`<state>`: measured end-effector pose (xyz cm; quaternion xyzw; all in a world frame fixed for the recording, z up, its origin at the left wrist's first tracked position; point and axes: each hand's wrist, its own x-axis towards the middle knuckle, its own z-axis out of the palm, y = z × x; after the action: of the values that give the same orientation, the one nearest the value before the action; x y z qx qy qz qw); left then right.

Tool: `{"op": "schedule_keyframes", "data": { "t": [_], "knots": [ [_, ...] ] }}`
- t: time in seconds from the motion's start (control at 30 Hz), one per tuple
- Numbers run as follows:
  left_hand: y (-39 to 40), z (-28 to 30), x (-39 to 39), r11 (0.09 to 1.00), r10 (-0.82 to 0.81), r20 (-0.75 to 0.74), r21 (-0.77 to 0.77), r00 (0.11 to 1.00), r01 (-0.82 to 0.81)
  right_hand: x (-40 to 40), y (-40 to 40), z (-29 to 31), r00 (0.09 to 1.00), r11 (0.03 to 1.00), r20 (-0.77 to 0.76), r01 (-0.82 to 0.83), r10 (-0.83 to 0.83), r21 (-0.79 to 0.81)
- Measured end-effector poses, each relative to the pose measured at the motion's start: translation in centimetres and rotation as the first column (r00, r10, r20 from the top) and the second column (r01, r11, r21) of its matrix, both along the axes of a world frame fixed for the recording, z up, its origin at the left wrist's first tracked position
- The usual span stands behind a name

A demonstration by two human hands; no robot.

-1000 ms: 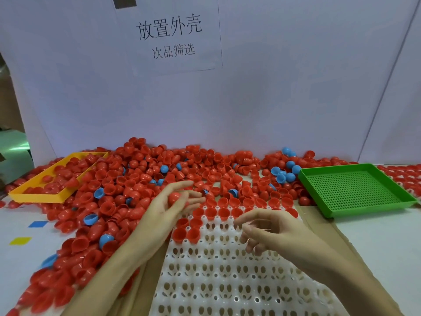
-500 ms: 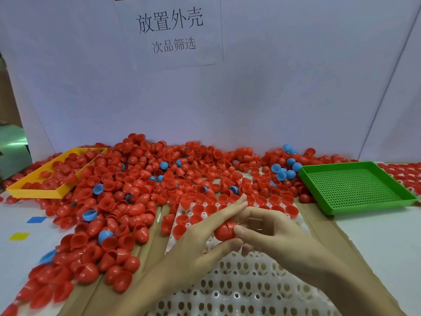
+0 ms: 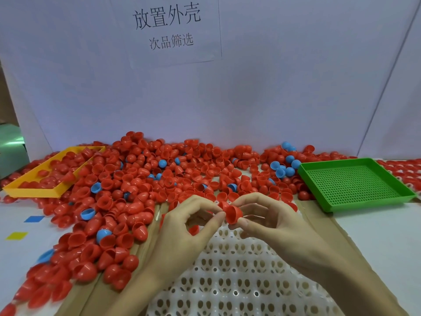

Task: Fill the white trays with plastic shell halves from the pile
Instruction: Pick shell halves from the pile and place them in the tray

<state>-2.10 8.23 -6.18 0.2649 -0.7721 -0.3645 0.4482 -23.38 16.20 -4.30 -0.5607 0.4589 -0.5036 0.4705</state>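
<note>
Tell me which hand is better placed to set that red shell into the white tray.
Probably the right hand: it pinches the red shell between thumb and fingers over the white tray. The left hand only touches its edge.

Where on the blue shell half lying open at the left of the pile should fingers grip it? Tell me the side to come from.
Pinch the blue shell half across its rim, one finger inside the cup. Its opening faces up and toward the camera, so come from above on the near side; red shells crowd its far side.

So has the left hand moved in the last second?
Yes. The left hand came right, off the pile, over the white tray, meeting the right hand at a red shell.
</note>
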Motion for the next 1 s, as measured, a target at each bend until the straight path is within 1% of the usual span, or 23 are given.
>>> {"op": "schedule_keyframes", "data": {
  "t": [0.07,0.13,0.17,0.2,0.23,0.27,0.3,0.37,0.43,0.53,0.67,0.77,0.83,0.87,0.93,1.0],
  "knots": [
    [-0.1,0.1,0.0,0.998,-0.006,-0.003,0.062,1.000,0.006,0.2,0.0,0.0,0.999,1.000,-0.031,-0.010,0.010,-0.010],
    [-0.5,0.1,0.2,0.998,0.026,0.019,0.056,0.999,-0.027,0.5,0.1,0.0,0.996,1.000,-0.082,-0.020,0.019,-0.010],
    [-0.8,0.2,0.5,0.998,0.064,0.045,0.019,0.997,-0.065,0.5,0.2,0.0,0.994,1.000,-0.111,-0.019,0.018,0.000],
    [-1.2,0.2,0.9,0.991,0.122,0.095,-0.062,0.988,-0.116,0.5,0.2,0.0,0.989,1.000,-0.146,-0.004,0.005,0.011],
    [-1.7,0.3,1.4,0.970,0.190,0.169,-0.184,0.967,-0.158,0.5,0.2,0.0,0.982,0.999,-0.187,0.029,-0.026,0.016],
    [-2.1,0.3,1.8,0.937,0.249,0.249,-0.304,0.936,-0.169,0.4,0.1,-0.1,0.971,0.997,-0.228,0.076,-0.071,0.016],
    [-2.5,0.1,2.1,0.910,0.288,0.316,-0.386,0.904,-0.155,0.3,0.1,-0.2,0.959,0.992,-0.259,0.128,-0.119,0.016],
    [-3.0,-0.3,2.5,0.903,0.283,0.406,-0.419,0.869,-0.098,0.1,0.0,-0.5,0.943,0.978,-0.273,0.206,-0.189,0.037],
    [-3.1,-0.7,2.4,0.899,0.255,0.461,-0.437,0.850,-0.033,0.0,-0.1,-0.8,0.940,0.970,-0.271,0.232,-0.206,0.067],
    [-2.9,-1.3,1.9,0.855,0.250,0.464,-0.517,0.850,0.031,-0.2,-0.2,-0.8,0.938,0.965,-0.270,0.249,-0.219,0.082],
    [-2.7,-1.1,1.9,0.862,0.177,0.435,-0.501,0.883,0.074,-0.3,-0.2,-0.7,0.936,0.962,-0.264,0.260,-0.231,0.080],
    [-2.6,-1.2,1.9,0.841,0.155,0.500,-0.519,0.852,0.151,-0.3,-0.3,-0.7,0.932,0.957,-0.267,0.277,-0.246,0.086],
    [-2.6,-1.5,1.9,0.843,0.157,0.514,-0.514,0.843,0.156,-0.3,-0.2,-0.6,0.928,0.956,-0.276,0.282,-0.250,0.084],
    [-2.8,-1.6,1.9,0.857,0.150,0.501,-0.496,0.852,0.141,-0.2,-0.2,-0.6,0.928,0.955,-0.277,0.283,-0.251,0.082],
    [-3.4,-1.7,1.9,0.908,0.125,0.435,-0.412,0.892,0.074,-0.2,-0.1,-0.5,0.928,0.955,-0.273,0.286,-0.255,0.076],
    [-4.3,-1.8,1.8,0.943,0.172,0.348,-0.330,0.921,-0.051,-0.1,-0.1,-0.4,0.926,0.955,-0.275,0.289,-0.260,0.069]
  ]
}}
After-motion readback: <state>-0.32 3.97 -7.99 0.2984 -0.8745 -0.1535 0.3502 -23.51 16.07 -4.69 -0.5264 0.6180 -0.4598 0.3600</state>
